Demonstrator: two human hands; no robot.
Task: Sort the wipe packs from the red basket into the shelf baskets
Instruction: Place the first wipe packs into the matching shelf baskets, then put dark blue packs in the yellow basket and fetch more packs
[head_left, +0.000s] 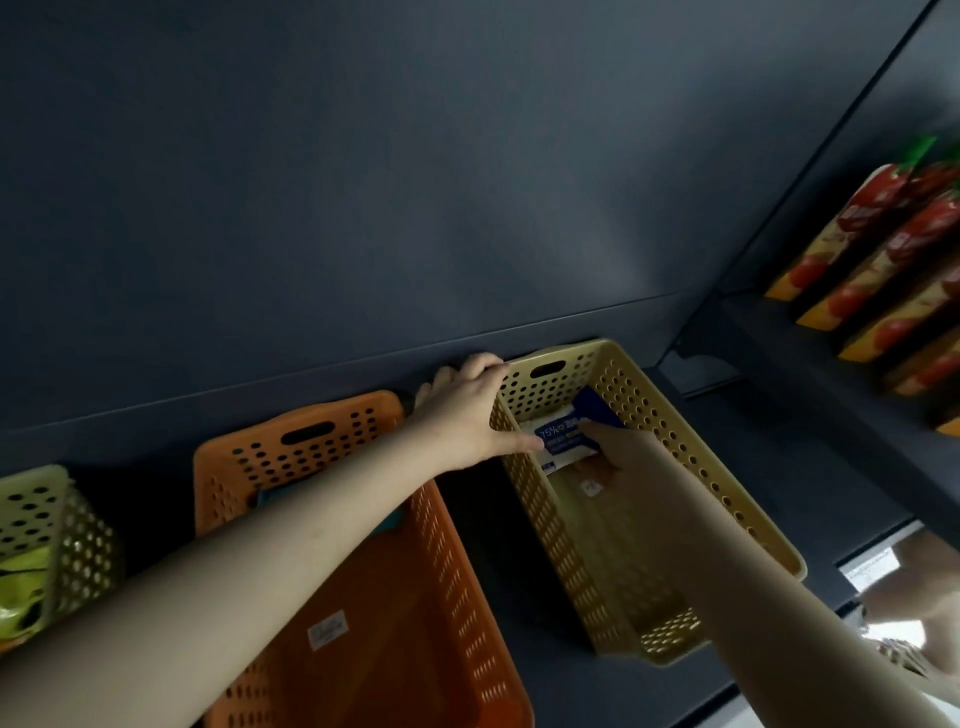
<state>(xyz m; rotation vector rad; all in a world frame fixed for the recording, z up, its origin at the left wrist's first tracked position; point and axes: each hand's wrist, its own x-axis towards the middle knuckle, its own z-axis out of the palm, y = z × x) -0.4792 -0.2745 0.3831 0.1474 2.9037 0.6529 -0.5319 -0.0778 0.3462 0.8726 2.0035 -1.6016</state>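
Observation:
A tan perforated shelf basket (691, 447) stands on the dark shelf at centre right. My left hand (465, 410) grips the far left corner of its rim. My right hand (618, 457) reaches inside it and holds a white and blue wipe pack (563, 434) upright near the back wall. An orange perforated basket (363, 597) stands to the left, under my left forearm, with a teal item partly showing inside. The red basket is out of view.
A pale yellow-green basket (57, 525) with green packets sits at the far left. Red and yellow sauce pouches (883, 260) line the adjoining shelf at right. The dark shelf back panel (415, 182) rises behind the baskets. The shelf's front edge runs at lower right.

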